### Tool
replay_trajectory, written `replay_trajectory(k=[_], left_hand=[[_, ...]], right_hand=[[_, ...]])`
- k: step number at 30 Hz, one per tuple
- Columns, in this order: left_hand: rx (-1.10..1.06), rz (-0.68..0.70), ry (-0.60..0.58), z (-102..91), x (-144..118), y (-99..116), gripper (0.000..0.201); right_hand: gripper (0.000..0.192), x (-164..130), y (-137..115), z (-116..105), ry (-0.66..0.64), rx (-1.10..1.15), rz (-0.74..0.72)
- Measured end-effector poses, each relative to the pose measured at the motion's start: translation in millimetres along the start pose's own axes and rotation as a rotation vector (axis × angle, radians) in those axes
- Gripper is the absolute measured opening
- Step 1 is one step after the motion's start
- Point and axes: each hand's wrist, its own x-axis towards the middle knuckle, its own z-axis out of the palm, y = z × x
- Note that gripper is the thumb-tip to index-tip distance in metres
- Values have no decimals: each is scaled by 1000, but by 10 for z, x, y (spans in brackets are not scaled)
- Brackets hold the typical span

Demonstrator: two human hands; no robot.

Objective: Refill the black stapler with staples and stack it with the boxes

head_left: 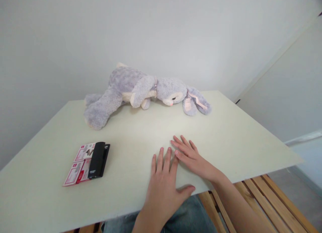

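My left hand lies flat near the table's front edge, fingers spread and holding nothing. Just right of it rests my right hand, also open, its fingertips close to or touching the left index finger. To the left of both hands sits a black stapler, apart from them. Beside and partly under it are pink-and-white small boxes with printed labels; the stapler covers their right side. Behind the hands, a grey-lilac plush rabbit lies on its side, head and ears toward the right, a beaded string around its neck.
The pale tabletop narrows toward the back wall. Below its front right edge shows a slatted wooden bench. Legs in blue jeans are under the front edge.
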Motion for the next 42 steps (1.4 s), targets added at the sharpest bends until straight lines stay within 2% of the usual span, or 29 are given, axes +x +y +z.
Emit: replay_trajectory(k=[6,12,16,20,26,36,42], left_hand=[[-119,42,-23,142,68,350,114],[-135,-31,-10,281,97,584,119],[-187,-7,-64,257,95,569,113],[-175,40,-150,214,118,521,118],[-121,21,-174,236,165,546,116],[-193,9,-175,278,141,541,114],[-192,-28,-200,275,185,628,114]], right_hand=[[57,-3,-92,11,14,-80,18],[53,-5,-148,76,79,-168,28],[50,-2,-140,168,164,-270,14],[49,4,-121,228,216,-318,-2],[51,19,-94,228,202,-343,-18],[53,10,-83,225,172,-375,-19],[55,19,-85,188,121,-375,-17]])
